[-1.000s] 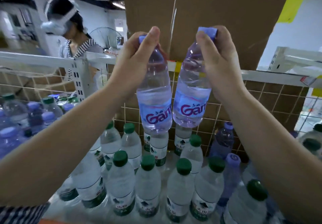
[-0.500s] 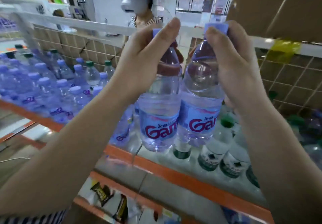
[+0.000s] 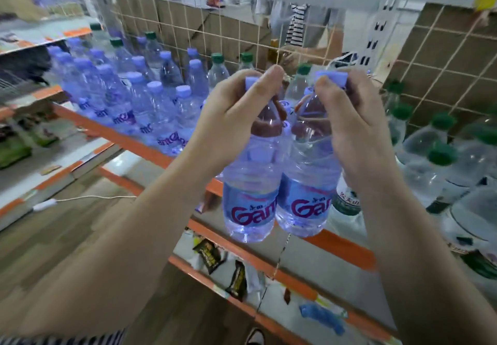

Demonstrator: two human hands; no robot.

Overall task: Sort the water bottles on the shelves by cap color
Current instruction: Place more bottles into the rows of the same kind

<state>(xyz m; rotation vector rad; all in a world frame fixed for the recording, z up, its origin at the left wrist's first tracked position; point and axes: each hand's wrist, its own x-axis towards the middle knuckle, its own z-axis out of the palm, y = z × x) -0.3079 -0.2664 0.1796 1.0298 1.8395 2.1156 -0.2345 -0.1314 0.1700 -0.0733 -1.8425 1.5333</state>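
- Left hand, forearm reaching up from lower left, pinches the neck of the left bottle, thumb over its purple cap.
- Right hand likewise clasps the right bottle at the neck.
- Both bottles hang below the grips, touching, above the orange shelf edge.

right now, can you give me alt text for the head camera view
Two bare hands each hold a purple-capped water bottle by the neck, the left hand and right hand side by side before an orange-edged shelf. Purple-capped bottles crowd the shelf's left, green-capped bottles its right.
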